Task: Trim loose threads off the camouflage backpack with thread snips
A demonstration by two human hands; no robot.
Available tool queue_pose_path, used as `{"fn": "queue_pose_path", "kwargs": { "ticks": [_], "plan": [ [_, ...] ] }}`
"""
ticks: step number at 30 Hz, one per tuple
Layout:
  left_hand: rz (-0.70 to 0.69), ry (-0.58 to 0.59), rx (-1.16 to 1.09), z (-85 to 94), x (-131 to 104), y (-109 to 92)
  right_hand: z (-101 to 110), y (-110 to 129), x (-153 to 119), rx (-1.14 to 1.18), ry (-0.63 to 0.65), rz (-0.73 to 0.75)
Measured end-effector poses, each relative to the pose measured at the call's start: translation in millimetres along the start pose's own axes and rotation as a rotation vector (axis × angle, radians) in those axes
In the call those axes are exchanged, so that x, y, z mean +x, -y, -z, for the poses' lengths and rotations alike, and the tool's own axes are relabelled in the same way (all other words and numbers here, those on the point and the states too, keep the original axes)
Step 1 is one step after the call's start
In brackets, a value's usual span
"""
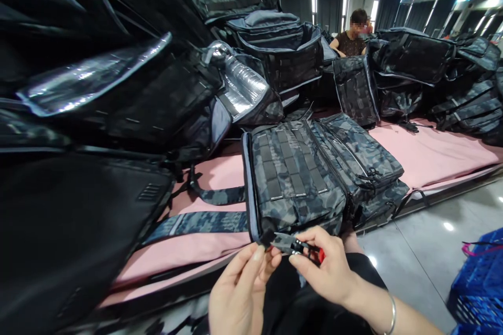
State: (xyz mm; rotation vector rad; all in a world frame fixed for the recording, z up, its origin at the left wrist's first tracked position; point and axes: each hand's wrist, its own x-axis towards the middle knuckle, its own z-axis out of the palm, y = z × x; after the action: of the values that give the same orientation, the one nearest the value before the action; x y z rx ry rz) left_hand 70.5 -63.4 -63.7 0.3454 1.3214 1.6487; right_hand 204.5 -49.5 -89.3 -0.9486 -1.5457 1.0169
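Black pliers [288, 243]: sitting in the right grip [328, 267], curled round them.
Left grip [241, 288]: pinching a black piece [266, 238] beside them.
Camouflage bag [294, 172]: lying just beyond both grips on the pink desk [440, 154].
Dark bags [137, 104]: crowding beyond, leftward.
Blue basket [481, 272]: standing off rightward.

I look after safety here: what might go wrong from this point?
The pliers point close to the left hand, so a slip might pinch it.
Their tips are also near the camouflage backpack, and might snag its fabric.
The black piece that hand pinches is small and might slip.
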Motion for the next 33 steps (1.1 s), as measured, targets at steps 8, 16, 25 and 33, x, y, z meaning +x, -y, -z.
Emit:
{"fn": "queue_pose_path", "kwargs": {
  "ticks": [8,16,25,33],
  "plan": [
    [0.058,0.012,-0.037,-8.8,-6,-1,-1,6,12,-0.18,0.018,0.165],
    [0.116,0.038,-0.069,-0.9,3,5,3,3,8,-0.098,-0.025,0.144],
    [0.198,0.088,-0.123,0.9,1,6,0,-2,4,-0.297,-0.019,0.277],
    [0.181,0.115,-0.084,-3.3,-3,-1,1,-1,8,-0.309,-0.044,0.367]
  ]
}}
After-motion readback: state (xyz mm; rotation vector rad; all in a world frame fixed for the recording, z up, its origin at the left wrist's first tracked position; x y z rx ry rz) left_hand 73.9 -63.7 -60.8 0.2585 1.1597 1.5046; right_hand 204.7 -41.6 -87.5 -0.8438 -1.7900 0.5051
